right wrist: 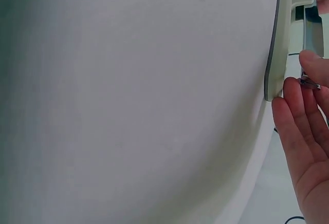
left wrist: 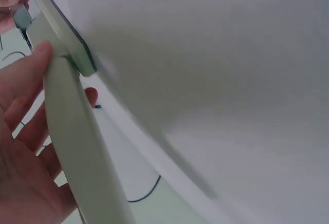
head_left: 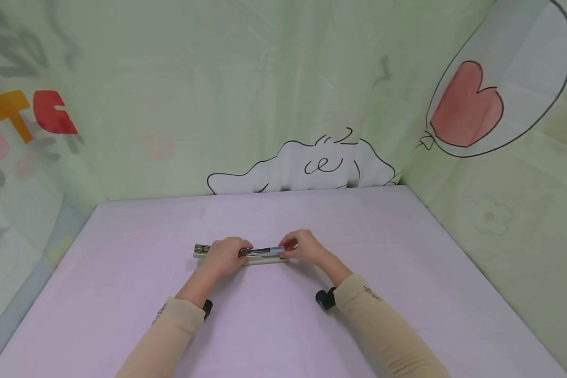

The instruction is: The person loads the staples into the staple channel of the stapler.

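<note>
A cream stapler (head_left: 270,260) lies lengthwise near the middle of the table, its top cover (left wrist: 85,147) swung back to the left. My left hand (head_left: 224,256) grips it around the hinge, with the thumb on one side and fingers on the other in the left wrist view. To the right, my right hand (head_left: 307,248) pinches the front end of the metal magazine (right wrist: 312,29) between thumb and fingers. Beneath the magazine runs the long base (right wrist: 278,44) with a dark underside. Its tip sits right at my right fingertips. My left palm hides the hinge in the head view.
The table (head_left: 255,331) is covered with a pale lilac cloth. Behind it hangs a light green curtain (head_left: 170,105) with cartoon drawings, meeting the table's back edge. A similar curtain (head_left: 491,247) borders the right side.
</note>
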The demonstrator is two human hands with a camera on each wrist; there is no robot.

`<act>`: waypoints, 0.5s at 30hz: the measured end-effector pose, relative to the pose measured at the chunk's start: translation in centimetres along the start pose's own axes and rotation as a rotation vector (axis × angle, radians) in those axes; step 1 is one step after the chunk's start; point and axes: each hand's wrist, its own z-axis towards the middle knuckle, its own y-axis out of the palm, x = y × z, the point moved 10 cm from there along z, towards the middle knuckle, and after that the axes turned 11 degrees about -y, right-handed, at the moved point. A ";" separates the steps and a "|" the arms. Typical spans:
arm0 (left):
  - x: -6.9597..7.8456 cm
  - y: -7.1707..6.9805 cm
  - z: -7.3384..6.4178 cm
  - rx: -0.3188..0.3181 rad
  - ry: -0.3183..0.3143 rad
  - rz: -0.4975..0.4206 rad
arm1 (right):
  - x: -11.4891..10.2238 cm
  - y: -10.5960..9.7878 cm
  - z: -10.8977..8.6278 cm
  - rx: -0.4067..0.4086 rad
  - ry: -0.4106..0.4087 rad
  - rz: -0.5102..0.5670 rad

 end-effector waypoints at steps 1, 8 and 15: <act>-0.3 -0.1 -0.1 0.000 -0.002 -0.005 | 0.1 0.0 0.0 -0.001 0.007 -0.001; -2.6 -1.4 -0.6 0.004 -0.029 -0.020 | 0.1 -0.2 0.0 -0.003 0.014 0.000; -5.6 -3.1 -1.5 0.017 -0.081 -0.017 | -0.1 -0.1 0.0 -0.005 0.003 0.021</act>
